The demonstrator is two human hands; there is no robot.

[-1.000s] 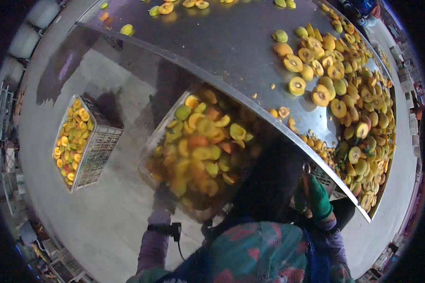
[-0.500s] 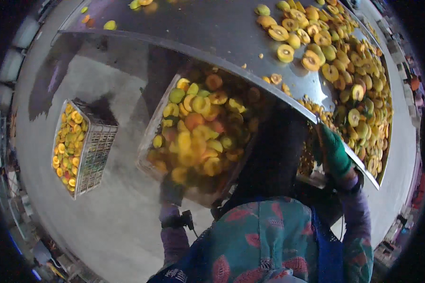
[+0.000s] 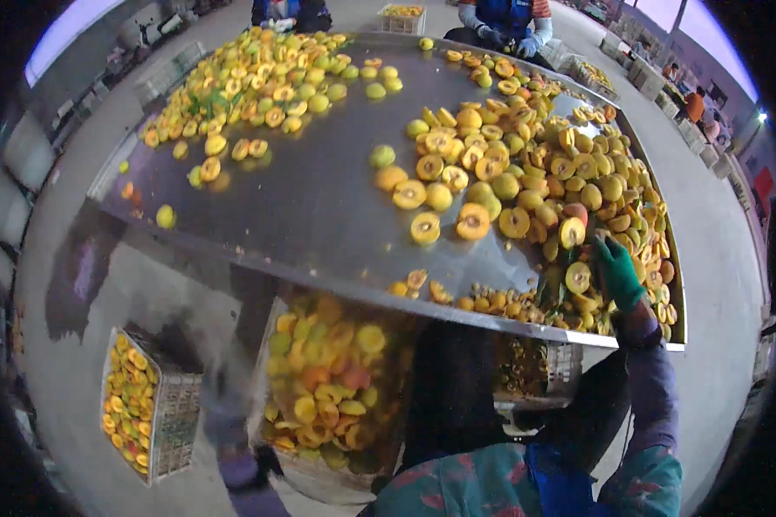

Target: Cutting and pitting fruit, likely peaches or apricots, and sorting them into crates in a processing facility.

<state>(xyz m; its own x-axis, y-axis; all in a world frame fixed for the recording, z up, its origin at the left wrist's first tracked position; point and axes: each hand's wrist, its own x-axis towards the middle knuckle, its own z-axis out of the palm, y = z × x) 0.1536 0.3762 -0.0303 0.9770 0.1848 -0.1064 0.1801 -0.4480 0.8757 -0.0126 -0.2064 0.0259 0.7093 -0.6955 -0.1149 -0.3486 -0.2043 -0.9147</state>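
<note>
Head view, nearest first: the person's teal and pink top [image 3: 457, 482] fills the bottom. The left hand [image 3: 224, 401] is blurred, between two crates; I cannot tell whether its fingers are spread or closed. Half a second ago it was at the near end of the larger-looking crate [image 3: 319, 474]; now it is off to that crate's left. This crate stands below the table's near edge, heaped with cut fruit [image 3: 323, 383] in yellow, green and orange. Farther left, a second crate [image 3: 177, 422], also full, stands on the grey floor [image 3: 177, 276]. Beneath the near edge, toward the right corner, a third crate [image 3: 564, 366] holds small brown pieces [image 3: 522, 366].

The right hand [image 3: 614, 267], in a green glove, has gone from the near edge of the table [image 3: 319, 207] to over the pile of halved fruit [image 3: 535, 185] along the right edge. Its fingertips are just beside one half; whether they pinch anything cannot be told. Small bits [image 3: 500, 303] lie along the near edge.

With the view lifted, more shows: another heap [image 3: 250, 82] at the far left corner, and beyond the far edge two co-workers [image 3: 509, 21] with a fruit crate [image 3: 401, 24] between them.
</note>
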